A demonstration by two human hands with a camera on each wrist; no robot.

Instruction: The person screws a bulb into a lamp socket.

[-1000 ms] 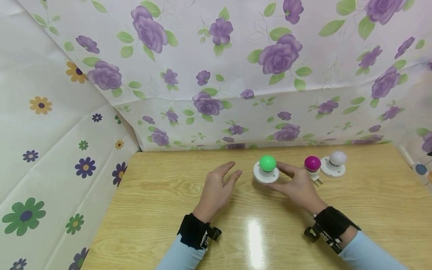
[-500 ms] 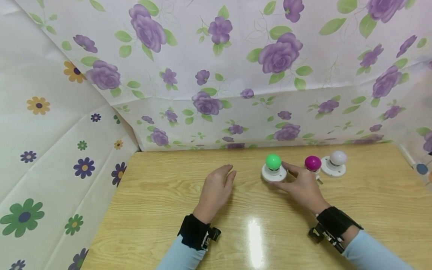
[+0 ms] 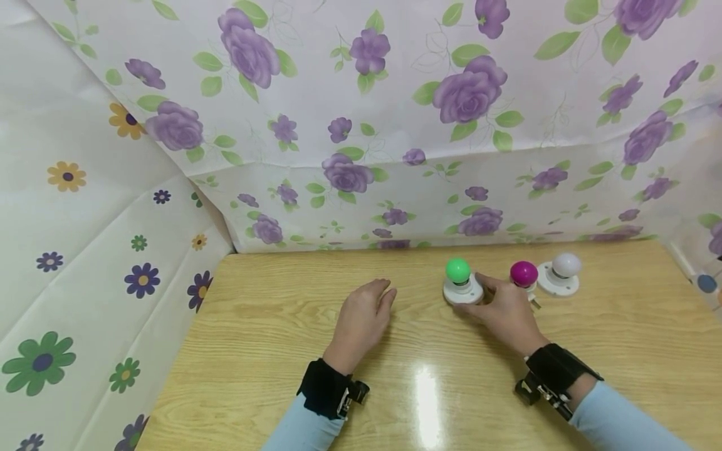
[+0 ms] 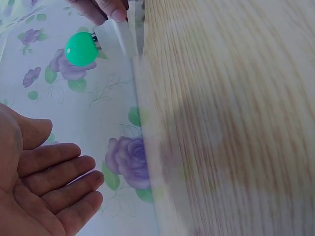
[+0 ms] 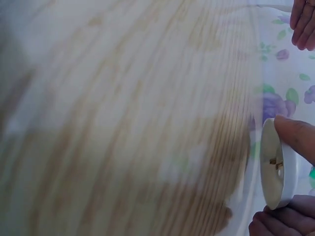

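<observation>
My right hand (image 3: 506, 313) grips the rim of a round white lamp holder (image 3: 464, 293) between thumb and fingers. A green light bulb (image 3: 458, 270) sits upright in that holder. In the right wrist view the hollow underside of the holder (image 5: 270, 164) shows, with small brass-coloured contacts inside, so it is off the table. My left hand (image 3: 358, 326) is to the left of the holder, apart from it. The left wrist view shows its palm (image 4: 44, 182) with the fingers relaxed and holding nothing.
Right of my right hand a magenta bulb (image 3: 524, 274) lies in a white plug-in socket with metal prongs (image 3: 535, 304). Beside it a white bulb (image 3: 566, 264) stands in another round white holder (image 3: 558, 285). A flowered sheet (image 3: 304, 207) hangs behind the wooden table (image 3: 271, 351).
My right hand has carried the green bulb and its holder a short way right. My left hand has drawn slightly left, its thumb and fingers closer together.
</observation>
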